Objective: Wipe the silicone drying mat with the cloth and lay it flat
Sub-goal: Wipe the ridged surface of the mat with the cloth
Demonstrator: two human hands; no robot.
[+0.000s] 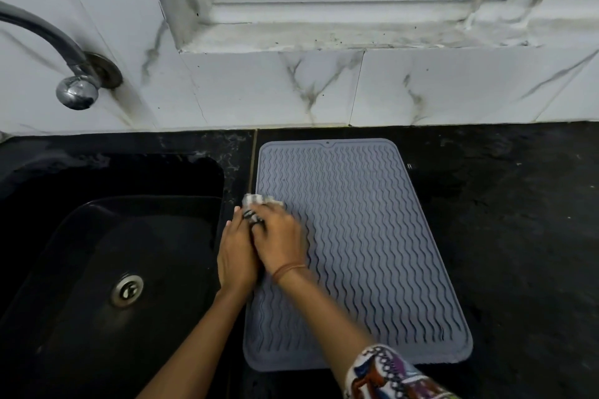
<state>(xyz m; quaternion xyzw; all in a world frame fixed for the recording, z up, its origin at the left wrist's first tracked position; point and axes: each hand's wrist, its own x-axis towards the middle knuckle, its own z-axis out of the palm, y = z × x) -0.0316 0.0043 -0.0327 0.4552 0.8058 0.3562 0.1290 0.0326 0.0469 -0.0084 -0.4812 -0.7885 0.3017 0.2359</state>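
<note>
A grey silicone drying mat [363,236] with wavy ridges lies flat on the black counter, right of the sink. A small checked cloth [259,201] sits bunched at the mat's left edge. My right hand [280,236] presses on the cloth from behind and grips it. My left hand [236,256] lies right beside it at the mat's left border, its fingers touching the cloth's dark part. Most of the cloth is hidden under my fingers.
A black sink [107,253] with a metal drain [127,290] lies to the left. A chrome tap [76,87] juts from the marble-tiled wall [324,87]. The black counter [518,220] stretches to the right of the mat. A window sill runs above.
</note>
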